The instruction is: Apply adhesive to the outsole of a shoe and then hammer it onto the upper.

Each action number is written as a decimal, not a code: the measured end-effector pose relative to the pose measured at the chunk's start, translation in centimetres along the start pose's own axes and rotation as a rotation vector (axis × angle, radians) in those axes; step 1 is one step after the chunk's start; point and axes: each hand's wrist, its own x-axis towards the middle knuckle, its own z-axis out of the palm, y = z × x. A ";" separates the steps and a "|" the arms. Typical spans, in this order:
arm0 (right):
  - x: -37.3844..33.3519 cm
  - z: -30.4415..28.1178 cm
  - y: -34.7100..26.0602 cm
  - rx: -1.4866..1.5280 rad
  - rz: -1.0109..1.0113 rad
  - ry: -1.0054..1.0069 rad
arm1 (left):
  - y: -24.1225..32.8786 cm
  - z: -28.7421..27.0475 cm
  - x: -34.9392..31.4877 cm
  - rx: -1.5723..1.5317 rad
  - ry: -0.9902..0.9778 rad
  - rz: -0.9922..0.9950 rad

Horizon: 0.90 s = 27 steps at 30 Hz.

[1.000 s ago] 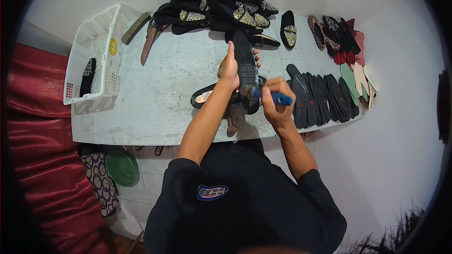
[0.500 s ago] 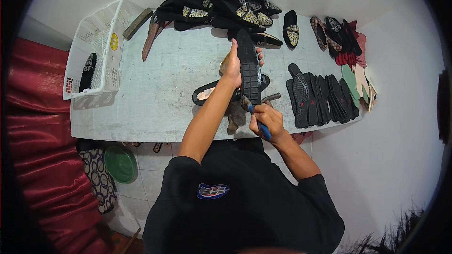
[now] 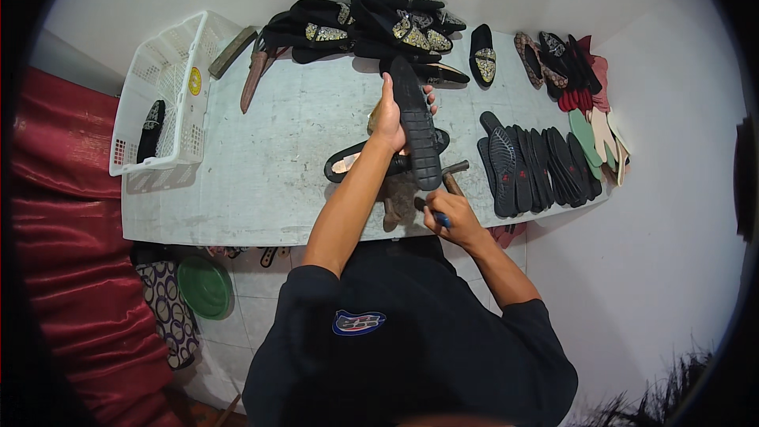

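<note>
My left hand [image 3: 387, 121] is closed around a long black shoe sole [image 3: 421, 142], its ridged, blocky tread turned up towards me. Whether an upper is attached behind it, I cannot tell. In my right hand [image 3: 457, 217], just below the sole's near end, is a brush [image 3: 443, 220] with a blue handle; its dark bristle end points left and stands apart from the sole. Beneath my left wrist a black shoe [image 3: 341, 165] with a pale insole lies on the table, partly hidden. Close to my right hand rests a hammer [image 3: 455, 177], partly covered.
Black shoes with glittery fronts [image 3: 403, 28] are heaped at the back, with a single shoe [image 3: 483, 55] beside them. Several black soles [image 3: 538, 170] stand in a row at the right, near pale green insoles [image 3: 583, 141]. A white plastic basket [image 3: 195, 122] is at the left.
The brush has moved down, away from the sole's near end, with my right hand lower and turned. My left hand has tilted the sole, its near end now lower and further right.
</note>
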 end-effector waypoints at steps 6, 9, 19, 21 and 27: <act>-0.6 -2.8 -0.4 0.491 0.304 0.467 | 0.3 -1.1 0.3 0.029 -0.046 -0.020; 1.8 -3.4 -1.5 0.460 0.259 0.595 | 0.2 -1.0 0.4 0.000 -0.039 -0.015; 1.7 -1.9 -0.7 0.179 0.173 0.299 | -0.1 -1.5 0.6 0.000 -0.092 -0.046; 1.0 -2.4 -0.3 0.188 0.190 0.275 | 0.1 -1.6 0.7 0.013 -0.111 -0.069; 1.2 -4.7 -0.4 0.676 0.387 0.471 | 0.0 -1.1 0.7 -0.073 -0.103 -0.046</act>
